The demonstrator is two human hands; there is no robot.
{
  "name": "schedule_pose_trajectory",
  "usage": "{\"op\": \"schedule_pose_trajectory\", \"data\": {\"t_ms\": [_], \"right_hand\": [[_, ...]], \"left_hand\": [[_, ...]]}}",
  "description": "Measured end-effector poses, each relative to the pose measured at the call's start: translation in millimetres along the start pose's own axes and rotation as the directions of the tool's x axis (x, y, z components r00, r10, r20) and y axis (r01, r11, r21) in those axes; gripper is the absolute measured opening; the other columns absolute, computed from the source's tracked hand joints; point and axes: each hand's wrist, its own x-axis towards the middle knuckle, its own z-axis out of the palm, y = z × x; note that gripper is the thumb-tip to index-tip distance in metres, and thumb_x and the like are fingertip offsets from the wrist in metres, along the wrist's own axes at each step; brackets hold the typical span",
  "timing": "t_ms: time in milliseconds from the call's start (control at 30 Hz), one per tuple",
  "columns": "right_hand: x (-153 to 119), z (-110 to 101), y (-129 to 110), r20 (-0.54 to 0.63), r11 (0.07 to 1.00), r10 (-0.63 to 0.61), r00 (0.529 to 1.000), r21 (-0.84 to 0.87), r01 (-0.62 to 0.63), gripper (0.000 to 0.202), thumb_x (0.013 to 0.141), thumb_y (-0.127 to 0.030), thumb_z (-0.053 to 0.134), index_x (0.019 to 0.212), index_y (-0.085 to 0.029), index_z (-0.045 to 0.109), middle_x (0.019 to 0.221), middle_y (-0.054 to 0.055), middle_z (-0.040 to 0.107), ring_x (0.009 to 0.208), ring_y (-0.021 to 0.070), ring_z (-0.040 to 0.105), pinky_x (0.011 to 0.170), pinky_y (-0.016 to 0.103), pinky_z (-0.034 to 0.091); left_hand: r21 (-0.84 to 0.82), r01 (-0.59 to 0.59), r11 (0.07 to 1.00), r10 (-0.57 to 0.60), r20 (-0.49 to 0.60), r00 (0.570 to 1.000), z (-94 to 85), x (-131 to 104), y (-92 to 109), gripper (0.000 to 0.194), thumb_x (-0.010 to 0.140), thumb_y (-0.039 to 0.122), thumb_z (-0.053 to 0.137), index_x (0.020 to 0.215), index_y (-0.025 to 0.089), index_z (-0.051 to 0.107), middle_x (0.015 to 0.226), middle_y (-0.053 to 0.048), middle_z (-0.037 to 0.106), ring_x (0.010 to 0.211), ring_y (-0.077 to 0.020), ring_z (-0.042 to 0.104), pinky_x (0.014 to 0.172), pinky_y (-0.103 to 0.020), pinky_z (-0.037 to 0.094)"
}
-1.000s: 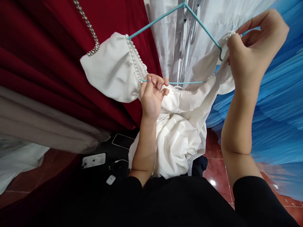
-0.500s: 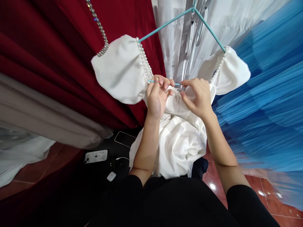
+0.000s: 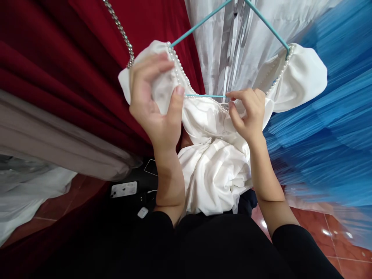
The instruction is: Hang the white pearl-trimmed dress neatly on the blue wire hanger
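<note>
A white dress [image 3: 215, 170] with pearl-trimmed neckline and puffed sleeves hangs on a thin turquoise hanger [image 3: 203, 21], its skirt bunched against my lap. My right hand [image 3: 250, 112] pinches the hanger's lower bar between thumb and index finger, near the middle of the neckline. My left hand [image 3: 157, 108] is raised in front of the left-side sleeve [image 3: 159, 47], slightly blurred, fingers curved and apart from the thumb, and nothing shows in it. Whether its fingertips touch the sleeve, I cannot tell. The other sleeve [image 3: 305, 77] puffs out at the right.
Dark red curtain [image 3: 72, 77] and a sparkling chain [image 3: 120, 29] are at left. Blue tulle [image 3: 319, 147] fills the right side, white fabric [image 3: 200, 42] the back. A phone [image 3: 124, 189] and a small white case [image 3: 142, 212] lie on a black surface at lower left.
My left hand has let go of the hanger's lower bar and moved up and left to the sleeve. My right hand stays on the bar. The dress and hanger have come slightly nearer.
</note>
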Motion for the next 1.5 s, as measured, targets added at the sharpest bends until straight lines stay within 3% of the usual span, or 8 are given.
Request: {"op": "schedule_pose_trajectory", "data": {"t_ms": [67,133,333,633,867,1067,1333,1500], "right_hand": [[0,2,2,-0.041,0.998,-0.06,0.997,0.005,0.06,0.024,0.102,-0.033,0.045,0.111,-0.034,0.067,0.095,0.003,0.071,0.092,0.0242,0.061,0.096,0.054,0.046],[-1,2,3,-0.062,0.995,-0.097,0.993,0.007,0.097,0.024,0.102,-0.032,0.046,0.111,-0.029,0.068,0.092,0.003,0.069,0.091,0.0245,0.062,0.095,0.053,0.046],[2,-9,9,-0.006,0.993,-0.113,0.994,0.045,0.113,0.034,0.1,-0.018,0.041,0.116,-0.03,0.069,0.101,0.004,0.072,0.099,0.0249,0.064,0.098,0.05,0.045],[6,-22,18,0.074,0.981,-0.191,0.979,0.035,0.189,0.043,0.092,-0.013,0.047,0.125,-0.03,0.067,0.114,0.004,0.074,0.104,0.0263,0.064,0.097,0.049,0.047],[6,-19,16,0.072,0.984,-0.18,0.981,0.018,0.179,0.037,0.092,-0.019,0.052,0.125,-0.03,0.067,0.115,0.004,0.073,0.106,0.0276,0.063,0.099,0.05,0.045],[7,-17,11,0.09,0.99,-0.14,0.986,0.01,0.139,0.035,0.092,-0.021,0.053,0.124,-0.029,0.067,0.112,0.006,0.073,0.105,0.0288,0.062,0.098,0.051,0.045],[7,-23,5,0.098,0.989,-0.143,0.985,0.053,0.139,0.034,0.092,-0.02,0.053,0.122,-0.028,0.068,0.11,0.005,0.074,0.103,0.0274,0.063,0.096,0.05,0.046],[9,-15,7,0.107,0.985,-0.154,0.982,0.1,0.144,0.033,0.095,-0.022,0.052,0.124,-0.029,0.067,0.113,0.005,0.074,0.106,0.0268,0.065,0.097,0.05,0.047]], "left_hand": [[0.161,-0.081,0.984,0.068,0.084,0.994,0.8,15,-22,0.054,0.081,0.011,0.086,0.131,0.022,0.069,0.14,-0.003,0.063,0.145,-0.0215,0.048,0.135,-0.039,0.027],[0.271,-0.014,0.962,-0.025,0.139,0.99,3.6,26,-44,0.074,0.069,-0.005,0.087,0.136,0.019,0.066,0.145,-0.002,0.061,0.15,-0.0215,0.041,0.137,-0.035,0.019],[0.176,0.105,0.979,-0.114,0.044,0.992,2.1,42,-69,0.055,0.081,-0.021,0.043,0.107,0.012,0.077,0.105,0.0,0.076,0.106,-0.0163,0.069,0.104,-0.026,0.052],[0.117,0.18,0.977,-0.158,-0.172,0.972,-23.7,41,-82,0.045,0.09,-0.019,0.039,0.093,0.009,0.075,0.091,-0.001,0.074,0.09,-0.0126,0.067,0.09,-0.023,0.052],[0.21,0.26,0.943,-0.273,0.04,0.961,-13.3,62,-77,0.037,0.09,-0.016,0.049,0.096,0.008,0.076,0.089,0.002,0.073,0.09,-0.0111,0.067,0.087,-0.019,0.052],[0.245,0.244,0.938,-0.232,-0.074,0.97,-27.6,74,-92,0.041,0.091,-0.019,0.043,0.094,0.011,0.071,0.091,0.005,0.069,0.093,-0.0095,0.066,0.09,-0.018,0.053],[0.188,0.354,0.916,-0.309,-0.233,0.922,-53.6,21,-106,0.029,0.088,-0.012,0.06,0.088,0.016,0.069,0.083,0.006,0.068,0.084,-0.0099,0.065,0.085,-0.026,0.053],[-0.043,0.446,0.894,-0.448,-0.056,0.892,-39.3,-16,-101,0.022,0.086,0.001,0.073,0.095,0.019,0.067,0.089,0.005,0.07,0.087,-0.008,0.066,0.088,-0.026,0.052]]}}
